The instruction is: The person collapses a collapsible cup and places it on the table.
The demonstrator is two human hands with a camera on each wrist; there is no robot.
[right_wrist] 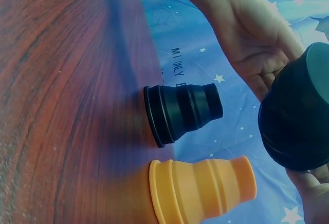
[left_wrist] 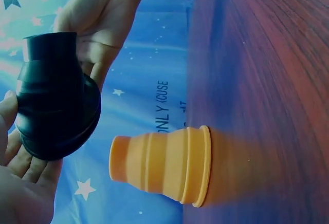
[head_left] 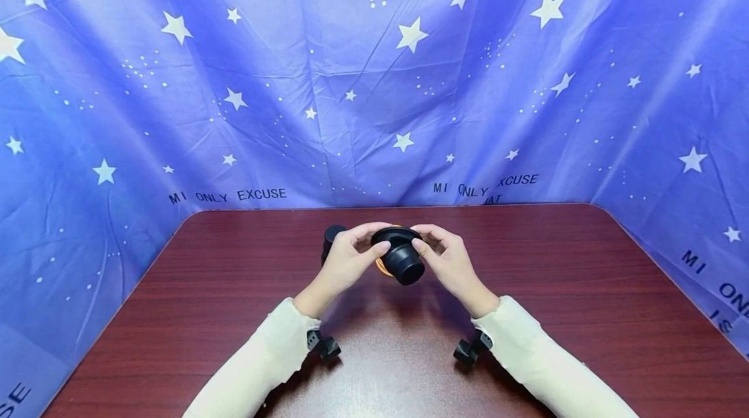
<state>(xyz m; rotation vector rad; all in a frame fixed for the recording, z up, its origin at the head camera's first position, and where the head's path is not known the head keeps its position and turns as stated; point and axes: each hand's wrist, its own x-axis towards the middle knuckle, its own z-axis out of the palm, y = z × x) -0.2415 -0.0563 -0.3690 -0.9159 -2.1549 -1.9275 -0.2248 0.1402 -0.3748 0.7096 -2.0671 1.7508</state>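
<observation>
Both hands hold a black collapsible cup (head_left: 404,262) above the table, its narrow base tilted toward me. My left hand (head_left: 342,261) grips its left side, thumb near the stepped wall and fingers behind the wide rim. On the opposite side, my right hand (head_left: 449,262) grips it the same way. An orange collapsible cup (left_wrist: 162,165) stands rim-down on the table behind the held cup, mostly hidden in the head view. Beyond my left hand, a second black cup (right_wrist: 182,112) also stands rim-down, partly covered by that hand in the head view.
The dark red wooden table (head_left: 234,314) ends at a blue star-patterned curtain (head_left: 351,80) hanging behind and on both sides. Small black devices (head_left: 324,346) are strapped at both wrists, under the pale sleeves (head_left: 263,353).
</observation>
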